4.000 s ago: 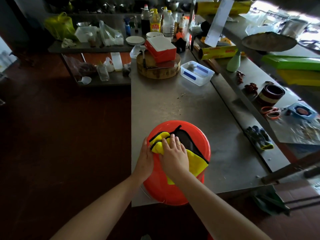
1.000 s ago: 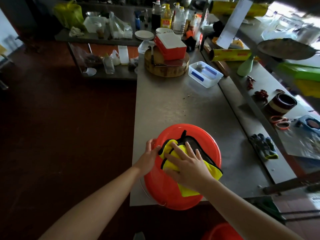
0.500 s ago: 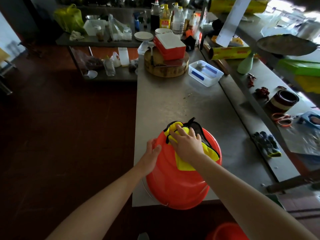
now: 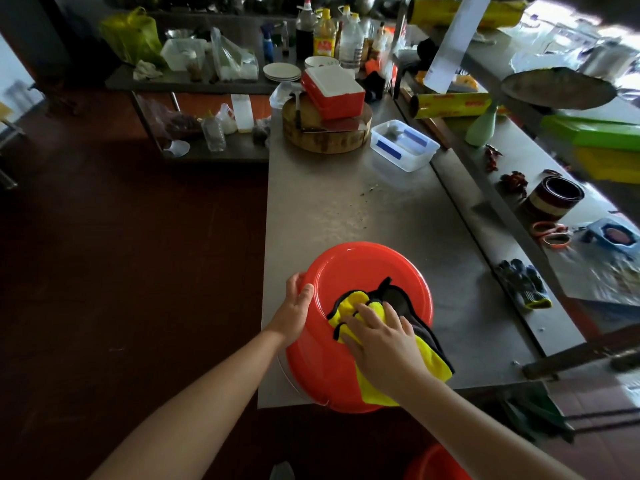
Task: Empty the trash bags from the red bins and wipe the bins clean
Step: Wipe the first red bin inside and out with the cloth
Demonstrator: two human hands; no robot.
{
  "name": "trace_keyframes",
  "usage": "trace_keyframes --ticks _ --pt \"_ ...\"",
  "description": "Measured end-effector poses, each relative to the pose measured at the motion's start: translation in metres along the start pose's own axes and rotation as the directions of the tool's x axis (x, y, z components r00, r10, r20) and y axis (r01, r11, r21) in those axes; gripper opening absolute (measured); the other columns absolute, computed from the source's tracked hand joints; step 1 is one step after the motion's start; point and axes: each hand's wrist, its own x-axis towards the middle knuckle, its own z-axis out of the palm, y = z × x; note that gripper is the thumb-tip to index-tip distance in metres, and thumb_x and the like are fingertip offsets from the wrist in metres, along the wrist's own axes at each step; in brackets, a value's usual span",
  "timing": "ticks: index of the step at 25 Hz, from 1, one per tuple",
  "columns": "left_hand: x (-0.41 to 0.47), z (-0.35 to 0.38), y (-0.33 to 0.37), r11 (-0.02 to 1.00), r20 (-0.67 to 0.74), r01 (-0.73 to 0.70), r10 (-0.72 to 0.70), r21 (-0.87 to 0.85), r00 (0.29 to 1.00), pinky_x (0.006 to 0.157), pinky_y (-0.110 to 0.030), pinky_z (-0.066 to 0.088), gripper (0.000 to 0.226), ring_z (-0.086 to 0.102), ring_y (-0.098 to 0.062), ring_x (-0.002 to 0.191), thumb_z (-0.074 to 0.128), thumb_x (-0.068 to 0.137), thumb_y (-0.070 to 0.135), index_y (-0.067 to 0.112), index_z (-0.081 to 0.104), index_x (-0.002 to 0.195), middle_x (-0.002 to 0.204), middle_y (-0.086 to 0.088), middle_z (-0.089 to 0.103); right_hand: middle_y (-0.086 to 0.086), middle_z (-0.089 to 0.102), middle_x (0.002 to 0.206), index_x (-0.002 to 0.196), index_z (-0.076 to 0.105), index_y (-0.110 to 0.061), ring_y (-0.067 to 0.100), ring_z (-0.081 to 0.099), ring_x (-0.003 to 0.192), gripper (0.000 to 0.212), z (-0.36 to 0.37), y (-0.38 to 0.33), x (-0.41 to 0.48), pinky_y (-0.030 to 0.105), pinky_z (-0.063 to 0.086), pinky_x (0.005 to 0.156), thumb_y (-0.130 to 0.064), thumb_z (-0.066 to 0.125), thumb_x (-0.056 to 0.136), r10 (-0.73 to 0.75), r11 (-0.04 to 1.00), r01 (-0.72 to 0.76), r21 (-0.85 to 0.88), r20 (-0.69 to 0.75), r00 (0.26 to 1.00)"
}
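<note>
Red bin (image 4: 360, 268) on table (image 4: 346, 209), near edge — chopping block (image 4: 325, 142), clear tub (image 4: 405, 161) beyond.

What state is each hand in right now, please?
Left hand: grips the side of the red bin.
Right hand: open, pressing the yellow cloth onto it.

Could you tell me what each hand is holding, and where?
The left hand grips the upturned red bin at its left edge; the right hand presses the yellow cloth flat on it.
</note>
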Motion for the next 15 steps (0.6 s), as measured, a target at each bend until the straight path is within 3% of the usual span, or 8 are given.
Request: trace_keyframes --ticks 10,15 --pt "-0.002 0.003 0.007 0.999 -0.005 -0.004 0.004 -0.044 1.000 0.111 -0.050 0.042 0.048 0.055 -0.023 0.126 0.036 0.106 0.044 0.028 0.023 0.150 0.145 -0.006 0.046 -0.014 0.015 0.166 0.149 0.033 -0.049 0.042 0.006 0.153 0.046 -0.014 0.008 0.081 0.064 0.016 0.118 -0.058 0.031 0.104 0.090 0.994 -0.090 0.066 0.000 0.996" --pt "-0.003 0.003 0.009 0.999 0.026 -0.038 0.038 -0.022 0.999 0.112 -0.050 0.041 0.047 0.053 -0.020 0.128 0.030 0.107 0.044 0.027 0.020 0.149 0.146 -0.002 0.042 -0.012 0.016 0.166 0.150 0.034 -0.045 0.044 0.006 0.152 0.046 -0.030 0.008 0.117 0.064 0.021 0.115 -0.055 0.030 0.105 0.147 0.986 -0.147 0.075 0.003 0.989"
